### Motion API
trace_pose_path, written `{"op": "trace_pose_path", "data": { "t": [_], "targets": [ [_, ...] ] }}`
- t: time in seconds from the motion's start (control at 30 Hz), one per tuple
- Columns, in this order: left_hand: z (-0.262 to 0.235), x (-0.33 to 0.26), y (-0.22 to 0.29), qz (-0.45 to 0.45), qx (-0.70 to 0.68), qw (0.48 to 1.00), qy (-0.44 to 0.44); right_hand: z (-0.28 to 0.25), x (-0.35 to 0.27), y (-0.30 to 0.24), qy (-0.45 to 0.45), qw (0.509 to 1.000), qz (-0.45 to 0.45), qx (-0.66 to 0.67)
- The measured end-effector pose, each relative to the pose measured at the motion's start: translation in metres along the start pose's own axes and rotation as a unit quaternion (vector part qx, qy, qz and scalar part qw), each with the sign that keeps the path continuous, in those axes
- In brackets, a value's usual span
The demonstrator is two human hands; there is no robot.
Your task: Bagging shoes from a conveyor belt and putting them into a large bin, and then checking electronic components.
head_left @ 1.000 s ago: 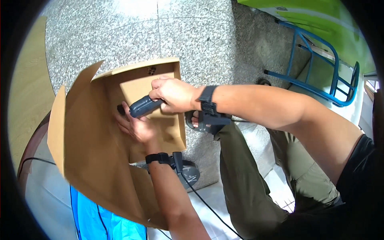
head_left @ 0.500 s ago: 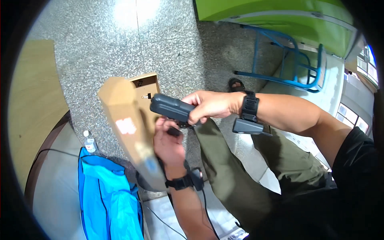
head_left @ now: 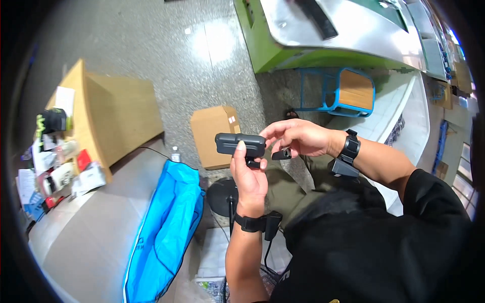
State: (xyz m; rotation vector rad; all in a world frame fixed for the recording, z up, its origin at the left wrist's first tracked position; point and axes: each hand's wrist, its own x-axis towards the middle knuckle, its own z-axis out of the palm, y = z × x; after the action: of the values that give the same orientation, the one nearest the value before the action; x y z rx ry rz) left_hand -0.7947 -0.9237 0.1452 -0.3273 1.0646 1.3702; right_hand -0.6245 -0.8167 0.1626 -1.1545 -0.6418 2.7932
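Note:
My left hand (head_left: 251, 179) grips a black oblong device with rounded ends (head_left: 240, 144), its thumb laid along the near side. A dark part shows below the device, between the left fingers. Just right of it, my right hand (head_left: 305, 139) pinches a small black piece with a shiny metal bit (head_left: 281, 154). The right index fingertip lies close to the device's right end; whether it touches I cannot tell. Beyond my hands, a flat brown cardboard box (head_left: 209, 126) lies with its lid down. Black straps with small boxes circle both wrists.
A blue fabric bag (head_left: 169, 222) and a clear bottle (head_left: 175, 154) are at left, near a wooden desk (head_left: 121, 111) with clutter. A round black stool or base (head_left: 222, 196) stands below my left hand. A blue-framed stool (head_left: 356, 93) sits by a green bench (head_left: 262, 50).
The black device has passed from my right hand to my left. My right hand now pinches a small black piece. The cardboard box, previously tilted and open, lies flat; the view has shifted.

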Motion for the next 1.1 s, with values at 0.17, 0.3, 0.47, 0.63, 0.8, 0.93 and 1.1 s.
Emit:
{"op": "trace_pose_path", "data": {
  "t": [0.17,0.3,0.47,0.63,0.8,0.93,1.1],
  "targets": [
    [0.094,-0.058,0.014,-0.026,-0.033,0.996,-0.073,0.033,-0.095,-0.040,-0.118,0.980,-0.006,0.158],
    [0.150,-0.099,-0.006,0.020,-0.128,0.988,-0.088,0.028,-0.147,-0.057,-0.129,0.978,-0.128,0.099],
    [0.190,-0.115,-0.009,0.003,-0.157,0.979,-0.129,0.012,-0.229,-0.094,-0.177,0.955,-0.238,-0.019],
    [0.236,-0.137,-0.029,-0.013,-0.147,0.974,-0.172,-0.009,-0.276,-0.095,-0.163,0.919,-0.328,-0.149],
    [0.262,-0.140,-0.054,-0.079,-0.186,0.954,-0.221,-0.026,-0.301,-0.088,-0.136,0.845,-0.430,-0.289],
    [0.254,-0.131,-0.087,-0.198,-0.276,0.898,-0.280,-0.029,-0.325,-0.087,-0.144,0.820,-0.401,-0.383],
    [0.250,-0.140,-0.127,-0.155,-0.323,0.916,-0.179,-0.038,-0.301,-0.066,-0.131,0.692,-0.552,-0.445]
  ]
}}
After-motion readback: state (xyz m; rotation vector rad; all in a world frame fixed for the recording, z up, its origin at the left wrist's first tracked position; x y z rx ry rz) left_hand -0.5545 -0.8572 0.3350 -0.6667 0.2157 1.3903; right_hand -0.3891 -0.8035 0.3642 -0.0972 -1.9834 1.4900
